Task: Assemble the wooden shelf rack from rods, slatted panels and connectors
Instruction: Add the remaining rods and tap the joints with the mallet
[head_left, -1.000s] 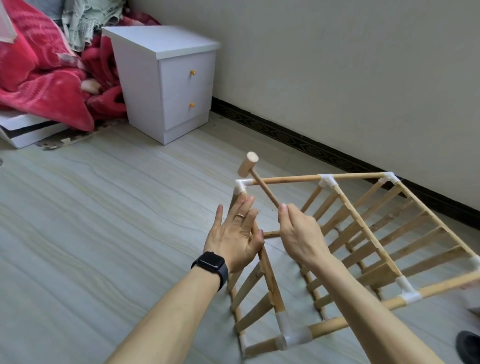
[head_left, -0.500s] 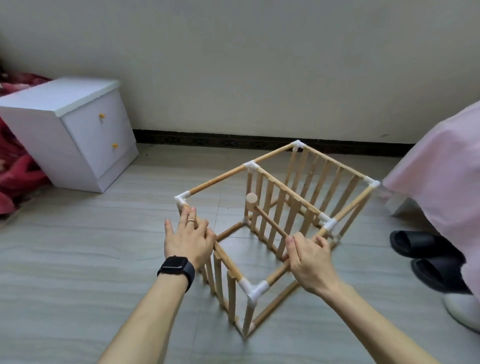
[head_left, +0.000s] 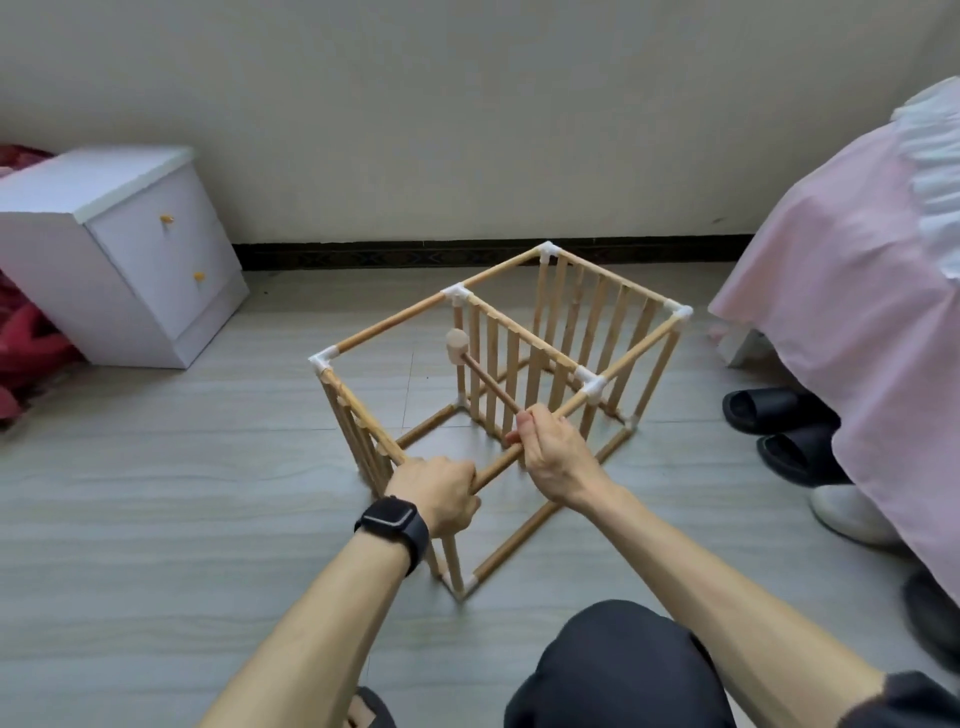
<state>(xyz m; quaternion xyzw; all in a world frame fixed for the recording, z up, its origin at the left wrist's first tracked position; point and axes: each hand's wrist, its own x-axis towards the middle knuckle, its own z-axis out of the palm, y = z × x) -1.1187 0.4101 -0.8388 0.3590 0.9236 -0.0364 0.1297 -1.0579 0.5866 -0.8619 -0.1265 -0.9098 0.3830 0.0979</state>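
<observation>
The wooden rack (head_left: 519, 332) stands on the floor as an open box of rods, slatted panels and white corner connectors (head_left: 592, 387). My left hand (head_left: 439, 491) grips the rack's near top corner, hiding the connector there. My right hand (head_left: 550, 452) holds the handle of a small wooden mallet (head_left: 457, 345) and lies against the near top rod. The mallet's head points away from me, inside the frame.
A white two-drawer cabinet (head_left: 130, 249) stands at the left by the wall, with red fabric (head_left: 26, 343) beside it. A pink-covered bed (head_left: 857, 291) fills the right, with black slippers (head_left: 779, 426) and a white shoe (head_left: 852, 512) at its foot. My dark-trousered knee (head_left: 618, 670) is bottom centre.
The rack went from tilted to standing on the floor, and my view swung right. My left hand slid from the side panel's top rail to the near corner; my right hand kept the mallet.
</observation>
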